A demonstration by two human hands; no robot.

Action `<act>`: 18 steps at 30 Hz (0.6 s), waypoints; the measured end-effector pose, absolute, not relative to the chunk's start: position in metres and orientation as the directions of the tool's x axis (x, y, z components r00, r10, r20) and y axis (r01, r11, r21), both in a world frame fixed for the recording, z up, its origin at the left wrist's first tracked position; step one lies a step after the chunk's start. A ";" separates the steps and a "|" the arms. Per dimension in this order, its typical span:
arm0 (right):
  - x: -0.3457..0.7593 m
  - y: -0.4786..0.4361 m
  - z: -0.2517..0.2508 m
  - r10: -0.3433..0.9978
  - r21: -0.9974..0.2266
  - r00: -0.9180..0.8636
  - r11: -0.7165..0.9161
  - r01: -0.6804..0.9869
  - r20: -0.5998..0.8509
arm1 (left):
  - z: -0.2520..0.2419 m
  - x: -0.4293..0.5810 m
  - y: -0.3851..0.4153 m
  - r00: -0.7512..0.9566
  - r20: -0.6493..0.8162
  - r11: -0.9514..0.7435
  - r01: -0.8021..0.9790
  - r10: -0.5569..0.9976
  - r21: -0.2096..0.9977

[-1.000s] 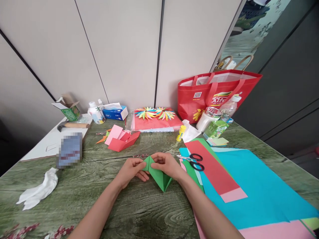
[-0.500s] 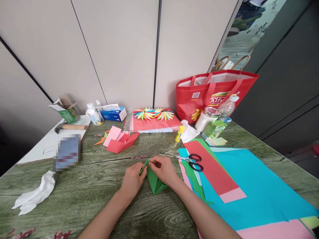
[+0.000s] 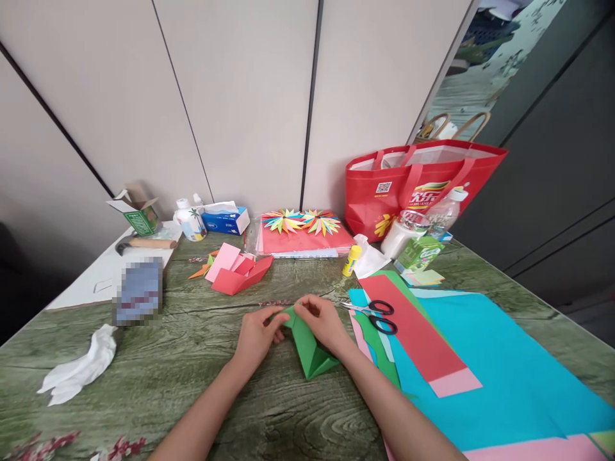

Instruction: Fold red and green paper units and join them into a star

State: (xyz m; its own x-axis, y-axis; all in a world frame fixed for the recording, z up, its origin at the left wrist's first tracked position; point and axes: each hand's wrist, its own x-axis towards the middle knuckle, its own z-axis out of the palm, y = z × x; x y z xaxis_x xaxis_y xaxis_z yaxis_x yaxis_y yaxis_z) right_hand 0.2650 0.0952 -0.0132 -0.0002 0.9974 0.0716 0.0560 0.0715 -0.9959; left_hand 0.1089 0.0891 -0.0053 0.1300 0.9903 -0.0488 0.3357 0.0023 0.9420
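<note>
A folded piece of green paper (image 3: 304,346) is between my hands, its pointed lower end resting near the table's middle. My left hand (image 3: 258,336) pinches the paper's upper left corner between thumb and fingers. On the upper edge, my right hand (image 3: 323,322) is closed, thumb and fingertips gripping the fold. Right of that hand lie black-handled scissors (image 3: 383,317), partly over a red paper strip (image 3: 418,336). Behind my hands sits a small pile of folded red and pink paper (image 3: 240,272). The fingers cover the paper's top edge.
Large blue paper sheets (image 3: 500,365) spread over the right side. A yellow glue stick (image 3: 352,260), a red bag (image 3: 375,198) and a packet of red paper (image 3: 307,242) stand or lie at the back. At left are a crumpled tissue (image 3: 81,368) and a hammer (image 3: 148,243).
The green paper's upper left flap has opened out flatter, and my left fingers have shifted onto its corner. The whole view has moved slightly.
</note>
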 end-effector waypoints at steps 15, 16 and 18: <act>0.279 0.111 -0.027 0.933 -0.819 0.344 0.118 -0.562 -0.102 | -0.017 0.076 0.128 -0.653 -0.016 -0.128 -0.172 0.757 0.977; 0.279 0.111 -0.028 0.936 -0.812 0.336 0.116 -0.572 -0.103 | -0.017 0.076 0.128 -0.636 -0.012 -0.122 -0.167 0.771 0.978; 0.278 0.111 -0.029 0.943 -0.802 0.315 0.104 -0.588 -0.108 | -0.017 0.076 0.128 -0.581 -0.020 -0.090 -0.160 0.814 0.983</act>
